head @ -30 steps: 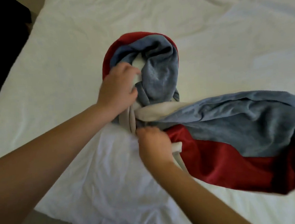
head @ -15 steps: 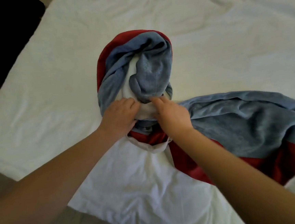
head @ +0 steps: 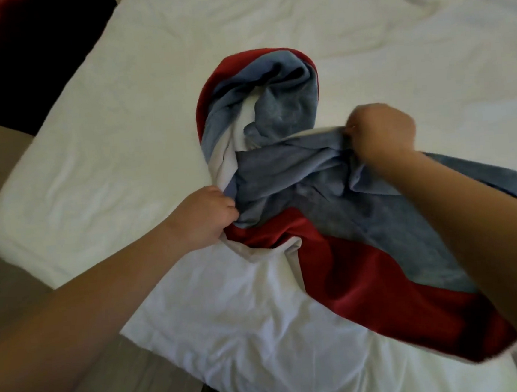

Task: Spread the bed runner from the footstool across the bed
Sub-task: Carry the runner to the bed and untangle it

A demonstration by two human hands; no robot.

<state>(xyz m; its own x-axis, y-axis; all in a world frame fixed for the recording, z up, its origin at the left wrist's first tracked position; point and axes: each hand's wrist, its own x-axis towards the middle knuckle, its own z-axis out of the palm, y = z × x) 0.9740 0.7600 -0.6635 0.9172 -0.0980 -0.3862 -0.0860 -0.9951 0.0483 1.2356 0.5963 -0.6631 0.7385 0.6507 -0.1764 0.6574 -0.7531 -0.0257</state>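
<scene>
The bed runner (head: 283, 178), blue-grey and red with a white lining, lies twisted in a loop on the white bed (head: 105, 140). Its far part curls into a hood shape; its near part trails off to the lower right. My left hand (head: 204, 216) grips the bunched fabric at the loop's left side, where blue, red and white meet. My right hand (head: 381, 132) pinches a blue edge of the runner and holds it pulled out to the right, stretching the cloth between both hands.
The bed's corner (head: 0, 227) is at the left, with wooden floor (head: 12, 295) beside and below it. A dark footstool (head: 19, 54) with a red item stands at the upper left. The white sheet stretches wrinkled beyond the runner.
My right hand has moved from the loop's middle out to the right, drawing a blue layer of the runner open. My left hand stays gripping the left side of the bunch.
</scene>
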